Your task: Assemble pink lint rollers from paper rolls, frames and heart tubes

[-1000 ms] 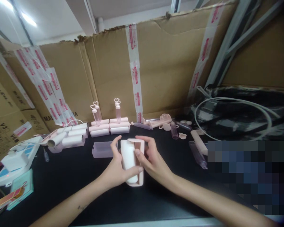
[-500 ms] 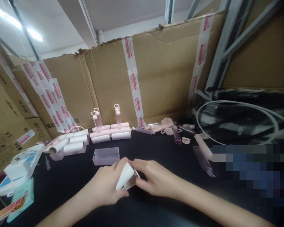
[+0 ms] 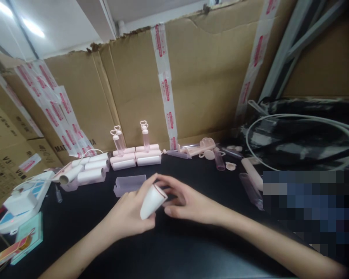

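Left hand (image 3: 130,215): closed around a white rounded piece (image 3: 153,202), which sits tilted in the grip over the black table (image 3: 174,250). Right hand (image 3: 192,202): just beside the piece, fingers curved, thumb standing apart from them; whether the fingertips touch the piece cannot be told from here. A translucent tray (image 3: 130,184) lies just beyond the left hand. Further back, pink holders (image 3: 123,162) stand near the cardboard (image 3: 203,81).

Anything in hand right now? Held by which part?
Yes: the left hand holds a white roll-like piece around its side, leaving its upper end uncovered. Whether the fingertips of the right hand touch it can't be told.
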Action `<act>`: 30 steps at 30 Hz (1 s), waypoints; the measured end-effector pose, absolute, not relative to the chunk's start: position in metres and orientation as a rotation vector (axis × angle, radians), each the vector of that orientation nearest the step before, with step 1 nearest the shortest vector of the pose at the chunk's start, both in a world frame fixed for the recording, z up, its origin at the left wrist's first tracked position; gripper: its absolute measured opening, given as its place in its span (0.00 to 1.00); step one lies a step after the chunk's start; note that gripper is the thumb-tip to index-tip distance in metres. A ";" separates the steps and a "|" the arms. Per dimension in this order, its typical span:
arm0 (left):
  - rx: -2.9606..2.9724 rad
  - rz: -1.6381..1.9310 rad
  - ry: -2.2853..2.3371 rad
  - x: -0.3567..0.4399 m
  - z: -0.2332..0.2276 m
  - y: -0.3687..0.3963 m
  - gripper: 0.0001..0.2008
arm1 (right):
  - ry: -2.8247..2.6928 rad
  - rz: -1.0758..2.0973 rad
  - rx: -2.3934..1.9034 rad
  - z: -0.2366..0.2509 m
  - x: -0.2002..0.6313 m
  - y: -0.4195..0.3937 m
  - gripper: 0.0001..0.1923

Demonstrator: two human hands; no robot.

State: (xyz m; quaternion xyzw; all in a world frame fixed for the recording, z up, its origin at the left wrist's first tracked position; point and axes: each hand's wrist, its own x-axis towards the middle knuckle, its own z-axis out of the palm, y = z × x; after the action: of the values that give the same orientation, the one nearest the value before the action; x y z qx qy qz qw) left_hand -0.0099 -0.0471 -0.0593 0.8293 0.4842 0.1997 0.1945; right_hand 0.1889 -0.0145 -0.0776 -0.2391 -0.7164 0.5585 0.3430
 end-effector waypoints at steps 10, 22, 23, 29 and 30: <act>2.302 0.787 1.213 -0.059 -0.038 -0.025 0.57 | -1.588 1.152 -0.705 -0.071 0.188 -0.003 0.15; 1.849 0.943 0.752 -0.019 -0.113 -0.009 0.48 | -1.974 0.531 -0.809 -0.036 0.202 -0.008 0.15; 1.805 0.965 0.721 -0.014 -0.117 -0.012 0.48 | -2.045 0.523 -0.808 -0.036 0.200 -0.009 0.15; 1.833 0.901 0.723 -0.021 -0.114 -0.012 0.49 | -2.413 0.394 -0.845 -0.058 0.191 -0.012 0.15; 1.873 0.890 0.734 -0.024 -0.112 -0.010 0.48 | -2.439 0.367 -0.842 -0.061 0.189 -0.014 0.14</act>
State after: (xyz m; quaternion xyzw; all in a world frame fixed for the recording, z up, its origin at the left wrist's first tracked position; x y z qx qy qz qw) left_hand -0.0237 -0.0098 -0.1118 0.7587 0.2973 0.3607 0.4537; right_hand 0.1893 -0.0137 -0.0610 -0.3114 -0.9026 0.1359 0.2645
